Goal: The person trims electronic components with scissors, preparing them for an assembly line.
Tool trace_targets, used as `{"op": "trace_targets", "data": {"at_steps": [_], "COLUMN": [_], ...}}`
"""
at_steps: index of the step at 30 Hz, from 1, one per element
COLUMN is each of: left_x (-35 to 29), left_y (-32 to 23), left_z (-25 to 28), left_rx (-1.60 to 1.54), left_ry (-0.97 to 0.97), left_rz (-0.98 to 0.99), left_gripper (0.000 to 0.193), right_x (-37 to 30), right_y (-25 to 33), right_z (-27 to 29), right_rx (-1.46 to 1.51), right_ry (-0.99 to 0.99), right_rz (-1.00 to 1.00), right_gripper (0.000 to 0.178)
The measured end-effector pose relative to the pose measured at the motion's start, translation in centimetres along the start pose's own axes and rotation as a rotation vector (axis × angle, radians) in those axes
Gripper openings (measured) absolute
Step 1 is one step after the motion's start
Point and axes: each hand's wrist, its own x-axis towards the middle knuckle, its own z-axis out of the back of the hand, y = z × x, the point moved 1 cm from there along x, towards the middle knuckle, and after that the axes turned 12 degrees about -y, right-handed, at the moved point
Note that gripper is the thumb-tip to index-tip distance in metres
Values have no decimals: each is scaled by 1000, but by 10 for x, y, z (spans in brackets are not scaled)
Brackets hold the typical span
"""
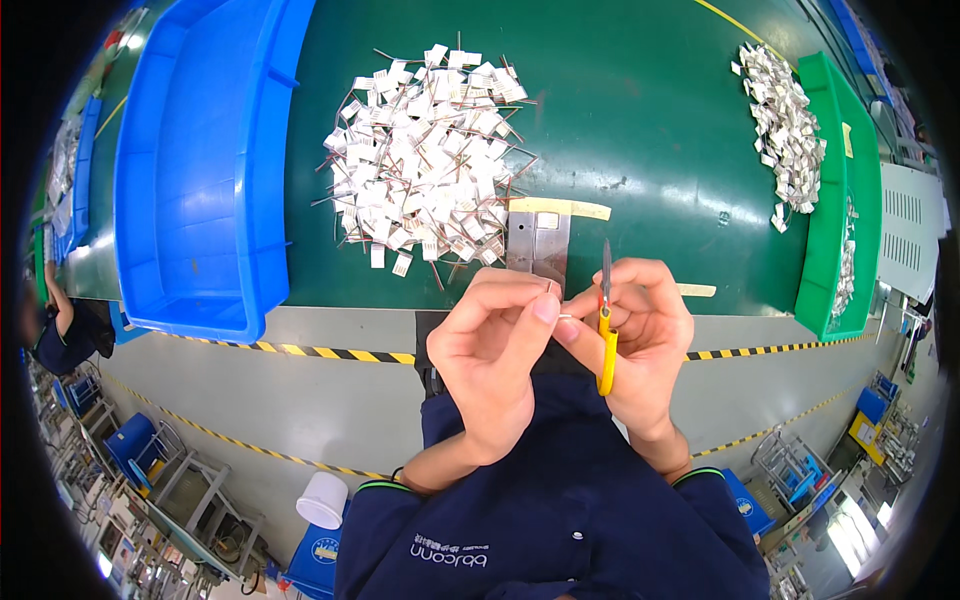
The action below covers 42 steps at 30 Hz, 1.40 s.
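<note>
The two hands are held close together over the near edge of a green tabletop (650,150), near its middle. By the left hand (490,350), a small pale part (566,317) is held, the thumb and forefinger being drawn into a narrow pinch; the part is exposed between the two thumbs, and its detail is too small to be made out. In the right hand (640,340), yellow-handled snips (607,352) are gripped with the dark blades pointed toward the far edge; whether the pale part is also touched by the right fingertips cannot be told. Beneath the hands, a metal plate (522,240) is set at the near edge, with a strip of tan tape (590,210) laid across its far end. Left of the tabletop's middle, a large heap of white connectors (425,165) with thin dark and brownish wires is spread. Along the left side, a blue bin (200,170) is placed, its near end reaching the near edge. Toward the right edge, a green bin (815,285) is placed, and a second heap of white pieces (785,135) is gathered just beside it
</note>
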Motion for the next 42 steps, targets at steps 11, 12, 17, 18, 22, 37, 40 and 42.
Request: {"op": "trace_targets", "data": {"at_steps": [11, 12, 17, 18, 22, 37, 40, 42], "left_x": [0, 0, 1, 1, 1, -2, -2, -2], "left_y": [0, 0, 0, 0, -2, -4, -3, -3], "left_z": [1, 1, 2, 2, 1, 2, 4, 4], "left_rx": [-6, 0, -6, 1, -21, -72, -66, -63], "left_ry": [4, 0, 9, 16, 14, 59, 57, 61], "left_rz": [-2, -4, -5, -11, -3, 2, 14, 12], "left_gripper": [5, 5, 2, 3, 5, 10, 10, 11], "right_x": [0, 0, 1, 1, 8, 49, 50, 51], "right_y": [2, 2, 3, 4, 9, 44, 45, 46], "right_z": [0, 0, 0, 0, 10, 28, 25, 23], "right_rx": [-25, -25, -37, -48, -46, -99, -113, -136], "right_ry": [23, 32, 47, 55, 132, 567, 568, 574], "right_rz": [-2, -5, -6, -13, -70, -546, -558, -556], "right_gripper": [39, 39, 38, 37, 38, 13, 12, 13]}}
